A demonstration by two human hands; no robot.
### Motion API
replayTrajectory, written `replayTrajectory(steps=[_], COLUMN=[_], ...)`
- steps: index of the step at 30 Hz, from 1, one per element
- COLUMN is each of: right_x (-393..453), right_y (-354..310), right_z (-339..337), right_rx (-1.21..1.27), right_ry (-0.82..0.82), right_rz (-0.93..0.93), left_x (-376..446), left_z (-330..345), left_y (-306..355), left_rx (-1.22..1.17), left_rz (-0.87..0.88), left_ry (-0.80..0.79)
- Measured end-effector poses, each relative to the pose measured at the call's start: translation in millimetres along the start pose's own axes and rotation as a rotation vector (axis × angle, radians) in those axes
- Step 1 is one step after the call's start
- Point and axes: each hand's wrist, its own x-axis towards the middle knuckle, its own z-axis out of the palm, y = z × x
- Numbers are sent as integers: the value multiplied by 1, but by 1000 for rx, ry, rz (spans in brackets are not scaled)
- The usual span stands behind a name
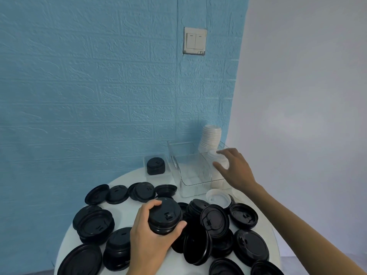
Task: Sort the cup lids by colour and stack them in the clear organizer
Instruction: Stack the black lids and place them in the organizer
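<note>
Several black cup lids [214, 219] lie scattered and overlapping on the round white table [127, 207]. My left hand [151, 235] grips a short stack of black lids [165, 216] above the pile. My right hand [235, 167] reaches over the right end of the clear organizer [186, 175], fingers curled around a small stack of white lids [217, 159]. A tall stack of white lids [211, 138] stands in the organizer's far right corner. One white lid [218, 198] lies on the table in front of the organizer.
A smaller clear tray [147, 161] to the left of the organizer holds a stack of black lids [155, 165]. The blue brick-pattern wall [99, 86] with a light switch [195, 41] stands directly behind the table. The table's edge curves close on both sides.
</note>
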Motion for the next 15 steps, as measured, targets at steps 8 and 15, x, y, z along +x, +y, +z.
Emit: replayTrajectory(steps=[8, 15], right_x=[-56, -51], right_y=[8, 1], right_z=[8, 28], right_rx=[-83, -199], right_ry=[-307, -424], right_rz=[105, 184], left_x=[0, 1], left_z=[1, 0], left_y=[1, 1], left_rx=[-19, -15], left_rz=[1, -8], left_ry=[7, 15])
